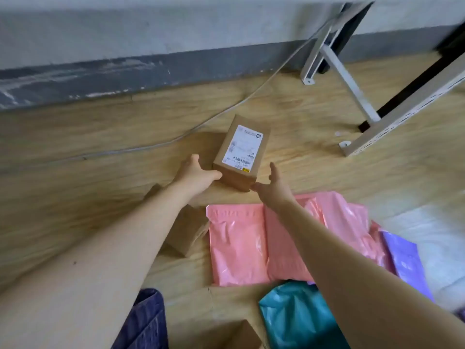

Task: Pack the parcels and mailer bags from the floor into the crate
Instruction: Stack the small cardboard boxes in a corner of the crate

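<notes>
Labelled parcel (241, 152) sat on floor (75, 147), not lifted. L hand (195, 172) touched its near-left corner, fingers spread; R hand (273, 187) open at near-right corner. Pink mailer bags (239, 245), purple bag (405, 260), teal bag (297, 316), 1 plain parcel (188, 233) unpacked. Crate not in view; judged early stage.

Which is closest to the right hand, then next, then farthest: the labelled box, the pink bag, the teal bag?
1. Labelled box, just ahead of the right hand.
2. Pink bag, just behind it, under the forearm.
3. Teal bag, farthest back, at the bottom of the view.
</notes>
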`<state>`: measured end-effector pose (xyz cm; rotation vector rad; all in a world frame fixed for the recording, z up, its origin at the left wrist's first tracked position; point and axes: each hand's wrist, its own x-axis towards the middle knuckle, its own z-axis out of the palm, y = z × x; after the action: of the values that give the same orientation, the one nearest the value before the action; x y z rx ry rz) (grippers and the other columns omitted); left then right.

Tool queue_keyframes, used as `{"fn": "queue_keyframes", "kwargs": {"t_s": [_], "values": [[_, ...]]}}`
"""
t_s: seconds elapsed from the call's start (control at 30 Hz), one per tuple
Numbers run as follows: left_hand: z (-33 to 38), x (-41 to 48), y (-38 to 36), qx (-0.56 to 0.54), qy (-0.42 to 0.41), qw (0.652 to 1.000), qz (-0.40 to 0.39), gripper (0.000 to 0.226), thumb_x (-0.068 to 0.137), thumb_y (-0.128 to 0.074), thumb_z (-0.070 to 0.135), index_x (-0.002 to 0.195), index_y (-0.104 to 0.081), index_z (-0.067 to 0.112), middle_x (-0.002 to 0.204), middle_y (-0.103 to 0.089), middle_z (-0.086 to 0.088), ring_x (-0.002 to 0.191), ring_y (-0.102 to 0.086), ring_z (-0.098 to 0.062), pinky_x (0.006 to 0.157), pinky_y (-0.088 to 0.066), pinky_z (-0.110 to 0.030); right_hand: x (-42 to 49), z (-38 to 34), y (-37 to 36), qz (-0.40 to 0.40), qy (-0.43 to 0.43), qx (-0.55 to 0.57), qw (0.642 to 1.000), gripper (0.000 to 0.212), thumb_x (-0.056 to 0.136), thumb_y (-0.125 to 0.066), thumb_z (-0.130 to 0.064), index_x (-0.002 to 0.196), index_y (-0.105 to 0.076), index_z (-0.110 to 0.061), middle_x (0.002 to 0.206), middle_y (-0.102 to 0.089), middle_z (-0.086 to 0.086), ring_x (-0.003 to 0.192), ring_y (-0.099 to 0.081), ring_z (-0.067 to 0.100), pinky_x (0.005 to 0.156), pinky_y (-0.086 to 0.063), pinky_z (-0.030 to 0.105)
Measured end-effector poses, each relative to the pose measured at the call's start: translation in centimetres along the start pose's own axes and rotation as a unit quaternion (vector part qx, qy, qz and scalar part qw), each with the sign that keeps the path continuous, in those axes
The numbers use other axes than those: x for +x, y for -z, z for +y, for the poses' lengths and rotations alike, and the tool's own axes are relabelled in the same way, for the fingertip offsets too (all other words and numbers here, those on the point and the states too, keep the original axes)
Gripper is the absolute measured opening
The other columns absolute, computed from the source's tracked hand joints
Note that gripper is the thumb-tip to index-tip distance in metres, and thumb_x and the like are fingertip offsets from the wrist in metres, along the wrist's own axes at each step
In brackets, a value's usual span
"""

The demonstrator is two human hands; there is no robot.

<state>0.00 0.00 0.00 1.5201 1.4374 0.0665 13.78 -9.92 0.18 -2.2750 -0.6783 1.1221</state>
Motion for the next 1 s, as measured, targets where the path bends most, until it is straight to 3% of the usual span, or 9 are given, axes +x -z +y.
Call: {"fn": "queue_keyframes", "kwargs": {"t_s": [0.1, 0.2, 0.4, 0.5, 0.57, 0.63, 0.77, 0.87, 1.0], "values": [[-0.4, 2.0, -1.3, -0.035, 0.019, 0.999, -0.036, 0.090, 0.083, -0.067, 0.033, 0.151, -0.009, 0.017, 0.158, -0.016, -0.002, 0.143, -0.023, -0.020, 0.115, -0.023, -0.033, 2.5, 0.6, -1.0, -0.021, -0.020, 0.073, 0.997, 0.072, 0.089, -0.059, -0.020, 0.147, -0.018, -0.013, 0.145, -0.039, 0.003, 0.130, -0.041, 0.020, 0.100, -0.034, 0.028], [-0.1, 3.1, -2.2, -0.047, 0.040, 0.995, -0.076, 0.095, 0.084, -0.066, 0.032, 0.152, -0.001, 0.020, 0.159, -0.007, 0.001, 0.146, -0.013, -0.018, 0.116, -0.017, -0.033, 3.4, 0.4, -1.7, -0.048, -0.037, 0.165, 0.984, 0.033, 0.089, -0.060, -0.016, 0.115, -0.041, -0.017, 0.111, -0.053, -0.007, 0.089, -0.049, 0.004, 0.075, -0.037, 0.018], [0.5, 3.2, -1.9, -0.137, 0.085, 0.982, -0.097, 0.093, 0.067, -0.060, 0.020, 0.149, -0.016, 0.022, 0.139, -0.036, 0.005, 0.125, -0.037, -0.018, 0.091, -0.030, -0.030, 3.5, 0.2, -2.6, -0.086, -0.096, 0.284, 0.950, 0.044, 0.089, -0.060, -0.028, 0.129, -0.044, -0.023, 0.108, -0.049, -0.008, 0.096, -0.043, 0.009, 0.092, -0.029, 0.030], [-0.2, 2.7, -1.3, -0.158, 0.099, 0.978, -0.097, 0.066, 0.069, -0.059, 0.016, 0.133, -0.044, 0.018, 0.135, -0.042, 0.003, 0.122, -0.039, -0.018, 0.092, -0.031, -0.035, 2.9, 0.2, -2.6, -0.093, -0.123, 0.315, 0.936, 0.026, 0.088, -0.058, -0.031, 0.114, -0.052, -0.026, 0.097, -0.055, -0.014, 0.105, -0.046, 0.012, 0.094, -0.028, 0.032], [0.1, 1.7, -1.1, -0.178, 0.101, 0.975, -0.080, 0.022, 0.074, -0.057, 0.010, 0.095, -0.055, 0.017, 0.105, -0.052, -0.002, 0.097, -0.048, -0.017, 0.085, -0.041, -0.035, 2.6, 0.0, -2.3, -0.066, -0.124, 0.321, 0.937, 0.025, 0.086, -0.059, -0.030, 0.110, -0.057, -0.025, 0.104, -0.060, -0.009, 0.108, -0.052, 0.015, 0.090, -0.032, 0.030], [0.6, 0.7, -1.5, -0.212, 0.092, 0.970, -0.071, 0.011, 0.078, -0.054, 0.006, 0.081, -0.050, 0.016, 0.081, -0.049, -0.001, 0.075, -0.049, -0.014, 0.074, -0.044, -0.029, 1.8, -0.3, -2.0, -0.039, -0.123, 0.317, 0.939, 0.019, 0.084, -0.059, -0.028, 0.103, -0.061, -0.024, 0.100, -0.062, -0.006, 0.104, -0.056, 0.015, 0.078, -0.036, 0.026], [2.1, -1.3, -1.4, -0.228, 0.032, 0.973, -0.028, 0.039, 0.073, -0.059, 0.016, 0.109, -0.044, 0.017, 0.093, -0.044, 0.005, 0.082, -0.045, -0.007, 0.088, -0.044, -0.035, -1.2, -1.1, -1.6, 0.002, -0.126, 0.306, 0.944, 0.021, 0.078, -0.061, -0.031, 0.098, -0.062, -0.024, 0.094, -0.059, -0.004, 0.101, -0.055, 0.018, 0.064, -0.031, 0.027], [3.9, -4.6, 0.2, -0.219, -0.015, 0.975, -0.012, 0.051, 0.059, -0.057, 0.029, 0.108, -0.045, 0.022, 0.089, -0.047, 0.010, 0.086, -0.050, -0.010, 0.079, -0.043, -0.030, -4.7, -1.8, -1.4, 0.036, -0.127, 0.341, 0.931, 0.021, 0.076, -0.063, -0.030, 0.096, -0.063, -0.023, 0.096, -0.061, -0.004, 0.103, -0.055, 0.019, 0.071, -0.036, 0.027], [5.8, -10.8, 3.1, -0.175, -0.086, 0.980, 0.032, 0.042, 0.074, -0.063, 0.031, 0.112, -0.047, 0.026, 0.100, -0.055, 0.008, 0.095, -0.054, -0.014, 0.071, -0.041, -0.023, -11.6, -4.4, -0.8, 0.065, -0.151, 0.392, 0.905, 0.018, 0.075, -0.065, -0.030, 0.090, -0.061, -0.020, 0.097, -0.063, 0.002, 0.100, -0.059, 0.022, 0.089, -0.043, 0.033]]}}
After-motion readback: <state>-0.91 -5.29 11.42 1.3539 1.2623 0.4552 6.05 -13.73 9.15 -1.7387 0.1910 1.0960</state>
